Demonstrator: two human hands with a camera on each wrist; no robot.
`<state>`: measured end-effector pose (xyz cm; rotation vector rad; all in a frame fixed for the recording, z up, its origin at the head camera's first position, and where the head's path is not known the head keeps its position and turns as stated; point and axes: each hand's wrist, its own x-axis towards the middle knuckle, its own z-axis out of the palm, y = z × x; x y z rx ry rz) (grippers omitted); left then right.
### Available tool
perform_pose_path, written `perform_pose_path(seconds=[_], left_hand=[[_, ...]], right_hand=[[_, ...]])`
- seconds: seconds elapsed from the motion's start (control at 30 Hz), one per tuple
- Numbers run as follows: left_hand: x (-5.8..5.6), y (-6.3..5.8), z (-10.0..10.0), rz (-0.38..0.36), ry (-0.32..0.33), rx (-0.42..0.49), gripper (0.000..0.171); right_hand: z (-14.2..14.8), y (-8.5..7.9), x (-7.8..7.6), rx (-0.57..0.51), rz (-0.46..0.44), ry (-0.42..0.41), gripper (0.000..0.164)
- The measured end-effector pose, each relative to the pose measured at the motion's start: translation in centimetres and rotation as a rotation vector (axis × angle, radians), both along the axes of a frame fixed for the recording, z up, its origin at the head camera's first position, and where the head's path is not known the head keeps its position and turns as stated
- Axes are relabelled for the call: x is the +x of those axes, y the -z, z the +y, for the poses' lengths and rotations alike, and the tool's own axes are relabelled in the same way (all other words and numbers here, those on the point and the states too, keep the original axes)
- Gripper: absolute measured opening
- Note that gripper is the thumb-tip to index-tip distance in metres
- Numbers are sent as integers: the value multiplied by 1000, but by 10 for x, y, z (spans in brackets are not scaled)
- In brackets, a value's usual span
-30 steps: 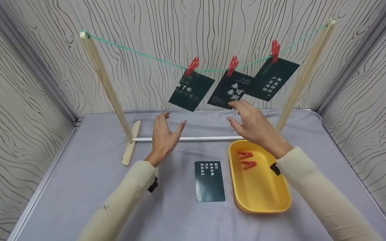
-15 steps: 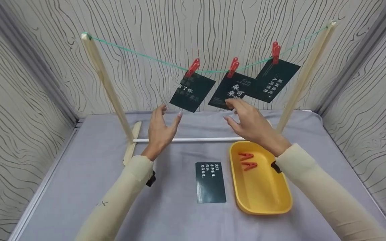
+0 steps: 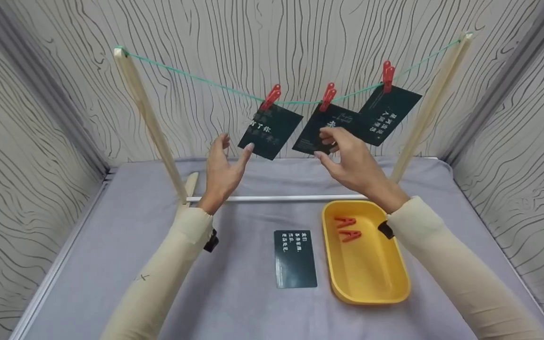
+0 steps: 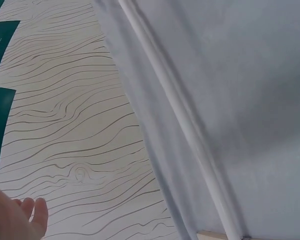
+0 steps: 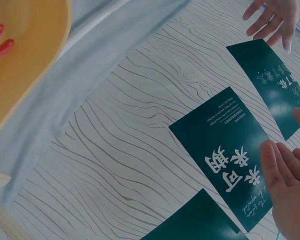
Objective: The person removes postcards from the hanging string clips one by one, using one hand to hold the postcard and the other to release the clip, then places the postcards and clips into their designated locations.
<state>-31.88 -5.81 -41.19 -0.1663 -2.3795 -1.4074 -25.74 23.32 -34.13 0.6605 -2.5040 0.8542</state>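
Three dark green cards hang from a green string, each under a red clothespin. My left hand [image 3: 222, 174] is just left of and below the left card [image 3: 272, 134], fingers loosely spread and holding nothing. My right hand [image 3: 356, 163] is in front of the middle card [image 3: 310, 137], covering part of its white lettering, with thumb and fingers apart. In the right wrist view, the fingertips lie over the edge of the middle card [image 5: 220, 145]; whether they touch it I cannot tell. The right card [image 3: 390, 113] overlaps the middle one behind my right hand.
The string [image 3: 191, 75] runs between two wooden posts, joined low down by a white rod [image 3: 281, 198]. A yellow tray [image 3: 366, 278] with two red clothespins [image 3: 346, 229] stands at the right. Beside it a green card [image 3: 295, 264] lies on the grey cloth.
My left hand has moved up and slightly left, alongside the left card. The right hand has risen a little in front of the middle card. The hanging cards and clothespins keep their places.
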Motion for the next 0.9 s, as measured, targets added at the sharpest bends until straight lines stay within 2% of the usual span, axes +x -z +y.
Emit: perform_pose_path(seconds=[0.17,0.33,0.6,0.73,0.9], left_hand=[[-4,-9,1,-5,40,20,82],[-8,-16,1,32,80,39,80],[-10,-26,5,58,132,-8,66],[-11,-30,7,53,137,-34,58],[-9,-32,6,52,151,-21,51]], right_hand=[[2,-10,-2,-18,35,13,49],[2,-19,-3,-35,37,29,48],[-7,-36,-7,-45,4,50,49],[-16,-44,-12,-55,38,27,44],[-30,-52,-19,-77,97,-3,37]])
